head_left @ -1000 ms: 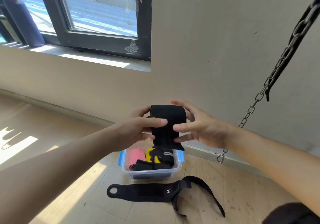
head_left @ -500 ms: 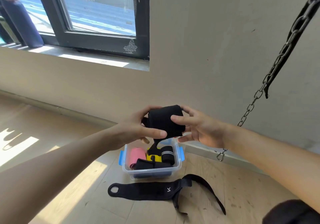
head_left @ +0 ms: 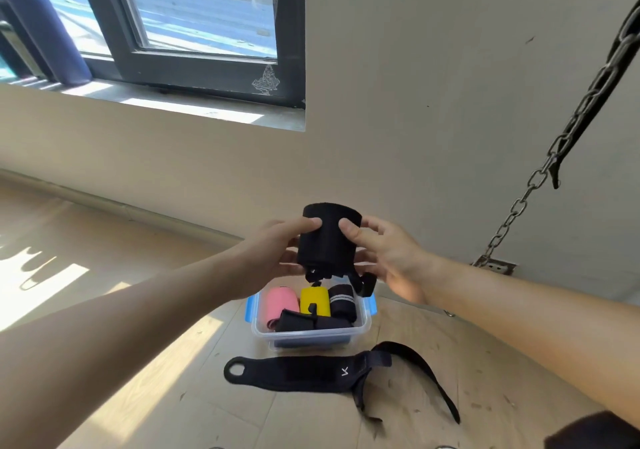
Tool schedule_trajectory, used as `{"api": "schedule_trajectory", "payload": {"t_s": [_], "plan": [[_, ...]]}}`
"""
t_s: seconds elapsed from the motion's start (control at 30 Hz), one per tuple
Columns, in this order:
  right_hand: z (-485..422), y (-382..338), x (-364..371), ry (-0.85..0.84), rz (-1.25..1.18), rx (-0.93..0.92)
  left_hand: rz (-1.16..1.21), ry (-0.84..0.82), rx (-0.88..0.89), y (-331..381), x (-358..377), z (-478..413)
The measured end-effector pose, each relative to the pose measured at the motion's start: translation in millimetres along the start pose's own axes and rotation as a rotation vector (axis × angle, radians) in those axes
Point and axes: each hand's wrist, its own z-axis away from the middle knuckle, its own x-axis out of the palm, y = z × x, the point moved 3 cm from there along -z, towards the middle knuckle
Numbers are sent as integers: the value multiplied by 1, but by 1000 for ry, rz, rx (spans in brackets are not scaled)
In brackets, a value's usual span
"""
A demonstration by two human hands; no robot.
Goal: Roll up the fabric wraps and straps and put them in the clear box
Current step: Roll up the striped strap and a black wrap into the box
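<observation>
Head view: I see my left grip and right grip both curled round the black rolled wrap, held in the air. The clear box sits at its 6 o'clock on the floor, and a flat black strap lies at the box's 6 o'clock.
</observation>
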Motion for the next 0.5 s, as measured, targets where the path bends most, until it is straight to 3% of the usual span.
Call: {"api": "schedule_trajectory", "payload": {"t_s": [0.1,0.23,0.5], "plan": [[-17,6,5,131,-53,2,70,48,-49,-8,-5,-16],[-47,34,15,162,-9,10,99,90,-109,-37,-20,-42],[-117,138,23,179,50,139,-382,115,-180,-120,-51,-89]]}}
